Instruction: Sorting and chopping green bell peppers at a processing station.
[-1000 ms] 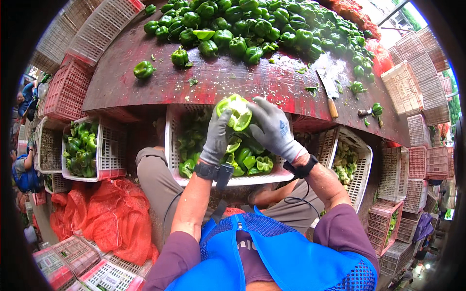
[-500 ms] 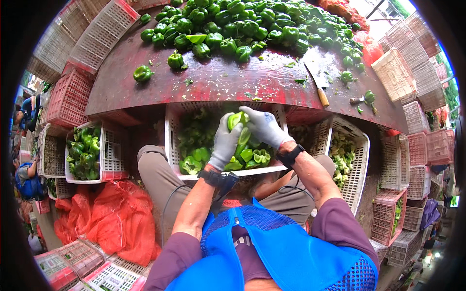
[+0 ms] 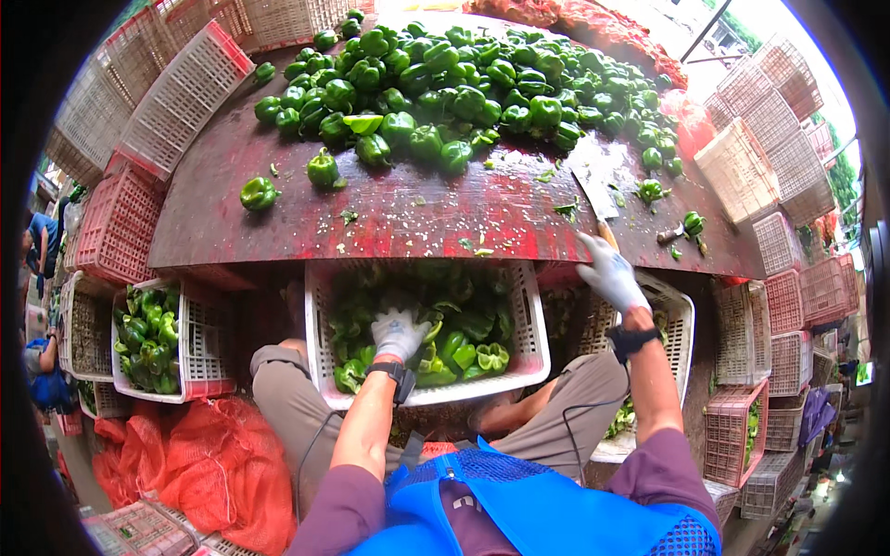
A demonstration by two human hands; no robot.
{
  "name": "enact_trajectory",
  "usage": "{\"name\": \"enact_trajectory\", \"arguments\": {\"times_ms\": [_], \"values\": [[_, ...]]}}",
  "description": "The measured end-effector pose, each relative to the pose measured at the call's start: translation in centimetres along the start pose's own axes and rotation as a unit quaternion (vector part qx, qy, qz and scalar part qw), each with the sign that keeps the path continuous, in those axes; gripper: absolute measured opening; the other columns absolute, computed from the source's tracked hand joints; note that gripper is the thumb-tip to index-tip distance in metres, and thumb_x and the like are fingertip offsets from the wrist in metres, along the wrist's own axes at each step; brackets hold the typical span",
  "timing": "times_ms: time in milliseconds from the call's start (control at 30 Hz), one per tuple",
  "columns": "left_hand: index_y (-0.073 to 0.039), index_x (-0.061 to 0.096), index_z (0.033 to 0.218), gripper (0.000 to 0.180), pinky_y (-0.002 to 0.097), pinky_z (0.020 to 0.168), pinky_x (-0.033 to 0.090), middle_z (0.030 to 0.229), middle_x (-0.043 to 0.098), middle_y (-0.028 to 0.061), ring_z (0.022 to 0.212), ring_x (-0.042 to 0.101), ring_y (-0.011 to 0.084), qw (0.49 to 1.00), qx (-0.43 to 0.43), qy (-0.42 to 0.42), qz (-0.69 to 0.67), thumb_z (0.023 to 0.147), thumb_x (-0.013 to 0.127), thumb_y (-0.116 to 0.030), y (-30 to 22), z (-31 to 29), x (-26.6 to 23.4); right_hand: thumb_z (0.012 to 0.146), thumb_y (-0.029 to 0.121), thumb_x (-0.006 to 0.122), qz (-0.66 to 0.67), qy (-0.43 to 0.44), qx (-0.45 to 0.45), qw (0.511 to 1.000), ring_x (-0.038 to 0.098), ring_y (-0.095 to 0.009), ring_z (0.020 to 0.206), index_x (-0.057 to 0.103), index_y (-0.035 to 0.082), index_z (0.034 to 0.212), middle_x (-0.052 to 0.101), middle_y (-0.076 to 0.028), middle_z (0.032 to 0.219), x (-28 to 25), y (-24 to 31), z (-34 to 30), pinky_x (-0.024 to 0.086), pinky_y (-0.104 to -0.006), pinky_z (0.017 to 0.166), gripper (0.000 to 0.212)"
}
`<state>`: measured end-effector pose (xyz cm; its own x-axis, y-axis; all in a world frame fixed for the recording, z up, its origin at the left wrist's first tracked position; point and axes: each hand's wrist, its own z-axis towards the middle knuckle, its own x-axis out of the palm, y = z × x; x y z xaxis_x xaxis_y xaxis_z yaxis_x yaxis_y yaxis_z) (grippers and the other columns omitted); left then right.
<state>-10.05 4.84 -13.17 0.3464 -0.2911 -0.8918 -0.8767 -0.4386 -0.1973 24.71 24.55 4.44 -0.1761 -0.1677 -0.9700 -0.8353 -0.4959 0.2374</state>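
My left hand (image 3: 399, 334), in a pale grey glove, is down in the white crate (image 3: 542, 357), resting on the cut green peppers (image 3: 468, 315). Its fingers are spread and nothing shows in its grip. My right hand (image 3: 612, 276), gloved alike, is raised at the table's near edge with fingers stretched out. Its fingertips are close to the wooden handle of a knife (image 3: 605, 230); whether they touch it is hard to tell. The wide knife blade lies on the table, pointing away from me. Loose pepper halves show pale insides near my left hand.
A large heap of whole green peppers (image 3: 445, 83) covers the far side of the red-stained table (image 3: 417, 222). A smaller knife (image 3: 669, 235) lies at right beside a pepper. Crates of peppers (image 3: 148, 343) and scraps (image 3: 681, 324) flank me. Red mesh sacks (image 3: 218, 463) lie at lower left.
Both hands have parted from the pepper they held together. My left hand has dropped into the crate; my right has moved right and up toward the knife handle. The view has shifted slightly.
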Motion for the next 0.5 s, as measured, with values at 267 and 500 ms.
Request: {"name": "enact_trajectory", "arguments": {"times_ms": [267,500], "values": [[-0.007,0.072,0.115,0.075,0.0433,0.096,0.048,0.118,0.070,0.0169,0.112,0.065,0.0330,0.994,0.004,0.076,-0.082,0.087,0.043,-0.070,2.2,3.7,3.0,0.078,0.021,0.073,-0.080,-0.148,-0.104,0.980,0.054,-0.041,0.121,0.044,0.026,0.146,0.050,-0.018,0.140,5.1,7.9,25.9,0.050,-0.0478,0.098,0.074],[-0.015,0.039,0.150,0.082,0.0490,0.112,0.033,0.153,0.040,0.0149,0.137,0.042,0.0327,0.993,0.026,0.051,-0.102,0.087,0.052,-0.066,3.0,5.8,5.8,0.085,0.033,0.065,-0.114,-0.017,-0.052,0.992,0.052,-0.040,0.123,0.043,0.039,0.146,0.051,-0.017,0.136,6.8,10.5,32.2,0.049,-0.0493,0.100,0.065]]}}
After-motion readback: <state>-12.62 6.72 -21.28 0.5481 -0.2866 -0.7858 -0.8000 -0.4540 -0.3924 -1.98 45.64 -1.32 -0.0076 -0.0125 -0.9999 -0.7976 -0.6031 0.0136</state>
